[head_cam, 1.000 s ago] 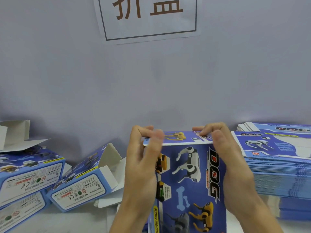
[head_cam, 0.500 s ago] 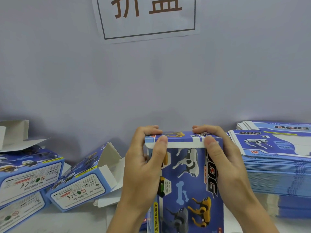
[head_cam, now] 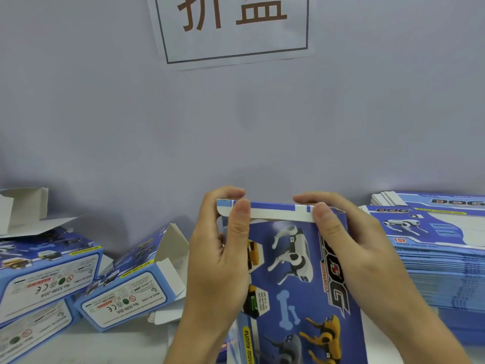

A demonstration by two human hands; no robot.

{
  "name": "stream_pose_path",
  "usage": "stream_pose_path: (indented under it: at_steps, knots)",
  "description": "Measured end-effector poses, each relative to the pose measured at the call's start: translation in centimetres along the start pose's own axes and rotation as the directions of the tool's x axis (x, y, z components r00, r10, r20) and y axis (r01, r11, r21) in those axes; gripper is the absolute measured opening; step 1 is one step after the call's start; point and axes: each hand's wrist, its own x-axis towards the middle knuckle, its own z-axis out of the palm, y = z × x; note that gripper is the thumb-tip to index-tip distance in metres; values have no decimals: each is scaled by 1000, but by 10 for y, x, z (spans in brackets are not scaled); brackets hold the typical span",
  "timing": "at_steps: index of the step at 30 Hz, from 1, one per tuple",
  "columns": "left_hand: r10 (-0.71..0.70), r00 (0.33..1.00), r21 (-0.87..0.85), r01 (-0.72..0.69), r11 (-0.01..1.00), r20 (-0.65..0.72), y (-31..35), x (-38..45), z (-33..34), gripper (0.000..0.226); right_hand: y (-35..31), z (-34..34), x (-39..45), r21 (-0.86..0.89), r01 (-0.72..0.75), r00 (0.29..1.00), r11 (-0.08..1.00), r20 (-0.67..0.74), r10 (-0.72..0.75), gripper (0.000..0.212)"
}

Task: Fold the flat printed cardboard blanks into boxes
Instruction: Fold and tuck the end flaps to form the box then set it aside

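A blue printed box (head_cam: 291, 279) with robot dogs and "DOG" lettering stands upright in front of me, low in the middle of the view. My left hand (head_cam: 220, 261) grips its upper left corner, thumb on the front, fingers curled over the top. My right hand (head_cam: 349, 248) grips the upper right corner the same way. Both thumbs press on the white tuck strip (head_cam: 280, 214) of the top flap, which is bent toward me over the box's top edge.
A tall stack of flat blue blanks (head_cam: 443, 261) lies at the right. Folded boxes lie at the left, one (head_cam: 126, 295) with an open white flap and others (head_cam: 44, 271) piled behind. A paper sign (head_cam: 233, 27) hangs on the grey wall.
The top flap has come down from nearly flat and open to folded over the box's top, with the white strip now facing me. Both thumbs moved onto that strip.
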Motion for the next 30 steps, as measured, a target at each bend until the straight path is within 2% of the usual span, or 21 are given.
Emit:
stream_pose_path:
  at_steps: [2,5,9,11,13,17,19,23,26,30]
  knots:
    - [-11,999,14,11,1000,41,-2,0,-2,42,-4,-6,0,4,-20,999,1000,34,20,38]
    - [-2,998,79,-3,997,65,-2,1,-6,47,-6,-5,-1,-18,41,999,999,2,-41,28]
    - [46,999,130,-47,990,11,1,2,-8,38,-2,2,-5,22,102,995,995,-4,-102,33]
    - [13,999,78,-9,997,-42,1,1,-7,31,1,7,-7,115,114,992,987,41,-120,37]
    - [-75,995,0,75,997,-70,-1,1,-7,31,3,10,-8,244,60,997,968,31,-70,39]
    - [-128,986,-37,125,991,-110,-2,2,-8,36,6,14,-5,284,88,996,955,-46,-78,25]
    - [-140,987,-53,136,989,-85,0,3,-8,36,4,14,-5,306,75,997,949,-34,-68,22]
    - [-160,987,-87,160,983,5,4,2,-6,24,6,9,-3,287,51,999,957,-3,-53,30]
    - [-124,992,-67,125,990,16,3,0,-6,19,6,8,-5,321,-14,1000,947,13,10,32]
    - [-93,996,-60,94,994,16,0,-2,-8,21,1,10,-5,162,18,998,987,-55,-10,25]
